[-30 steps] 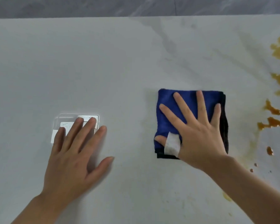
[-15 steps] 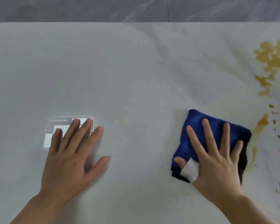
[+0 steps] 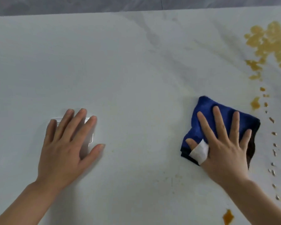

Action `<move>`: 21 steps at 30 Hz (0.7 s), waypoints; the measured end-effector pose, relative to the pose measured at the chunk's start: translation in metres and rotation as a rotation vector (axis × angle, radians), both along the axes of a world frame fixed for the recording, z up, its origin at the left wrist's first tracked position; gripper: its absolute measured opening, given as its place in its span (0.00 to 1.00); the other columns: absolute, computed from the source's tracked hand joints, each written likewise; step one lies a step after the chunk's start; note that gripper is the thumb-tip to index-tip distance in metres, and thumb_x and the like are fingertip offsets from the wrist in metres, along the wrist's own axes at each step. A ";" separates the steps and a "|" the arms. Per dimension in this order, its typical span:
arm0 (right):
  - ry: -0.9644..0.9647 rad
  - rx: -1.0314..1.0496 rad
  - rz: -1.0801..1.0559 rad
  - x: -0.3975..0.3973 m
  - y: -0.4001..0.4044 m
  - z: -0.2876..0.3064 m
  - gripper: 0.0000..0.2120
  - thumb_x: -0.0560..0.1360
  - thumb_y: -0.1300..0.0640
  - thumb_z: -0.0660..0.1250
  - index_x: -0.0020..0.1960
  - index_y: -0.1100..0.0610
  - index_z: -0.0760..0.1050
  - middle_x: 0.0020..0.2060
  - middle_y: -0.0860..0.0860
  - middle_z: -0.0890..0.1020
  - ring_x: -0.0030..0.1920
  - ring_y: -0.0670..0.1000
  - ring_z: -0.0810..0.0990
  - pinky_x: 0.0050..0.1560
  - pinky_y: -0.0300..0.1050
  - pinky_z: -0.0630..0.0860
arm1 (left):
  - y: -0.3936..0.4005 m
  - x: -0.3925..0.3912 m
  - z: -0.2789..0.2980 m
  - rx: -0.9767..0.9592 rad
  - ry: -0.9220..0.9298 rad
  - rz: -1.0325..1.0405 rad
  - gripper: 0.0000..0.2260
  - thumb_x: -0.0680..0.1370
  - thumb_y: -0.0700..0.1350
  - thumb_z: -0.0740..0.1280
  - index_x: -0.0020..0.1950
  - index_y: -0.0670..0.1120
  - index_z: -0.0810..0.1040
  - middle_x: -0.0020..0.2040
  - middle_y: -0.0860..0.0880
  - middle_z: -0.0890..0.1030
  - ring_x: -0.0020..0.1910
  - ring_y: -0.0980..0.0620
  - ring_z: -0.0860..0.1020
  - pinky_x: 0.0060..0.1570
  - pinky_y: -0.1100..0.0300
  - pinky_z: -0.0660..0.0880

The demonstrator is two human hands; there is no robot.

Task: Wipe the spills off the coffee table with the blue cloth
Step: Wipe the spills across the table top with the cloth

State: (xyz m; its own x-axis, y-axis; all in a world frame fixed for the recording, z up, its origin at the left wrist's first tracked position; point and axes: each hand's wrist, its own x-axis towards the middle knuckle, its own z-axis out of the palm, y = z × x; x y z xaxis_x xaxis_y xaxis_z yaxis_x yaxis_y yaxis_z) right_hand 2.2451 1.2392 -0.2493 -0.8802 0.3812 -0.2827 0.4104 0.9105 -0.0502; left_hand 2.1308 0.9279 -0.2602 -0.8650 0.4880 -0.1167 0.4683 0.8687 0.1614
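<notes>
A folded blue cloth (image 3: 201, 117) lies on the white marble coffee table (image 3: 128, 70), right of centre. My right hand (image 3: 222, 146) presses flat on it with fingers spread; a white bandage wraps the thumb. Orange-brown spills (image 3: 266, 41) spread at the far right, with a line of small drops (image 3: 273, 133) running down just right of the cloth and a blot (image 3: 228, 217) near the front edge. My left hand (image 3: 66, 143) rests flat on the table at the left, over a small clear plastic piece (image 3: 89, 127).
The table's far edge (image 3: 136, 12) meets a grey marbled floor at the top. Faint yellowish smears (image 3: 177, 176) mark the surface near the cloth.
My right hand slid the blue cloth to the right and nearer to me, towards the line of drops. The left hand stayed on the clear piece.
</notes>
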 end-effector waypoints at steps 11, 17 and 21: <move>0.137 -0.025 0.418 -0.002 -0.091 -0.008 0.26 0.74 0.35 0.50 0.70 0.40 0.64 0.72 0.49 0.66 0.71 0.68 0.59 0.62 0.77 0.52 | -0.002 0.003 -0.002 -0.015 0.018 -0.006 0.32 0.76 0.67 0.47 0.71 0.48 0.67 0.73 0.45 0.66 0.73 0.45 0.59 0.70 0.43 0.54; 0.070 0.054 0.146 0.017 -0.030 -0.005 0.29 0.75 0.34 0.42 0.74 0.41 0.52 0.75 0.49 0.55 0.74 0.65 0.51 0.65 0.76 0.53 | -0.001 0.002 0.000 0.000 0.003 0.019 0.34 0.75 0.69 0.45 0.72 0.49 0.67 0.74 0.47 0.64 0.74 0.46 0.58 0.71 0.45 0.51; 0.070 -0.025 0.110 0.086 -0.057 0.000 0.30 0.75 0.32 0.43 0.72 0.44 0.59 0.74 0.53 0.61 0.72 0.68 0.54 0.62 0.77 0.56 | 0.001 0.002 0.001 0.019 0.002 0.027 0.36 0.74 0.69 0.44 0.72 0.49 0.67 0.74 0.47 0.64 0.74 0.45 0.59 0.71 0.44 0.52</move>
State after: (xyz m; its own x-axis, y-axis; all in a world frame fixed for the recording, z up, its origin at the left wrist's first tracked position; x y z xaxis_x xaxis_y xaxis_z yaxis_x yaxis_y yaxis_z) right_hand 2.3315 1.1824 -0.2491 -0.9342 0.2748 -0.2276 0.3029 0.9479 -0.0984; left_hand 2.1329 0.9288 -0.2587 -0.8780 0.4668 -0.1059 0.4453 0.8777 0.1772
